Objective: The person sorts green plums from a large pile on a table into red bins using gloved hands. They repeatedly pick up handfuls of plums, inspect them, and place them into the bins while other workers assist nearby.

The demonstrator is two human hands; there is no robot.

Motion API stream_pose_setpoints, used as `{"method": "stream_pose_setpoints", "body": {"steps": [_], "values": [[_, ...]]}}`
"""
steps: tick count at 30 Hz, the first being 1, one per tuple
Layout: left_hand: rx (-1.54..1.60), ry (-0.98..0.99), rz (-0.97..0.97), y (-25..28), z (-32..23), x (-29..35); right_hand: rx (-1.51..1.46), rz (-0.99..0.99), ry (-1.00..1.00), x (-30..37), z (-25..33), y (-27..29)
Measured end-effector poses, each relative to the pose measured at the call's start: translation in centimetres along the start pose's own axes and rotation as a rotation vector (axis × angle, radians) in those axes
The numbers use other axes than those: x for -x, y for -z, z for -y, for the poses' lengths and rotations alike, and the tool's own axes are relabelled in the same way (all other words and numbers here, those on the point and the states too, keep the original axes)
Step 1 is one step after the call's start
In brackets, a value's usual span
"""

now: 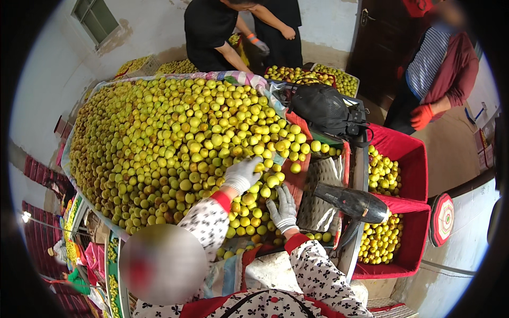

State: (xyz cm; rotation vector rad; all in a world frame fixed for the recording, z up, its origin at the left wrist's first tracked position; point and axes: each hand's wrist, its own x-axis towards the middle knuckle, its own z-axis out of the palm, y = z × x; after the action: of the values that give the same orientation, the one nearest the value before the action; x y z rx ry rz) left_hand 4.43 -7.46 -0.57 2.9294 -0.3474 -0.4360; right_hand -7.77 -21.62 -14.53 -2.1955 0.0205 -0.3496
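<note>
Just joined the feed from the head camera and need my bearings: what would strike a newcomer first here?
The huge heap of yellow-green fruit filling the table at centre-left dominates. At its near edge, the left hand and right hand, both in pale work gloves, rest on the fruit. To the right, red crates hold more fruit, with a black backpack above them and other people standing at the far end.

Yellow-green fruit (pixel 175 132) is heaped at centre. Grey-white gloves are worn on the left hand (pixel 242 174) and right hand (pixel 282 208); red crates (pixel 411 159) are seen at right.
</note>
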Motion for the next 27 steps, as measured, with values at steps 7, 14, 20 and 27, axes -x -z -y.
{"method": "stream_pose_setpoints", "body": {"steps": [7,14,20,27], "values": [[0.355,0.206,-0.971,-1.6,16.3,22.9,0.036,-0.037,-0.011,-0.3,-0.9,0.4],[0.489,1.274,-0.744,-17.2,27.9,45.9,0.060,0.053,-0.048,-0.3,-0.1,0.1],[0.137,0.648,-1.034,-9.5,22.3,38.0,0.114,0.091,-0.044,-0.5,0.0,0.8],[-0.100,0.073,-0.440,-3.7,9.1,15.5,0.078,0.089,0.030,-0.1,-0.1,0.8]]}}
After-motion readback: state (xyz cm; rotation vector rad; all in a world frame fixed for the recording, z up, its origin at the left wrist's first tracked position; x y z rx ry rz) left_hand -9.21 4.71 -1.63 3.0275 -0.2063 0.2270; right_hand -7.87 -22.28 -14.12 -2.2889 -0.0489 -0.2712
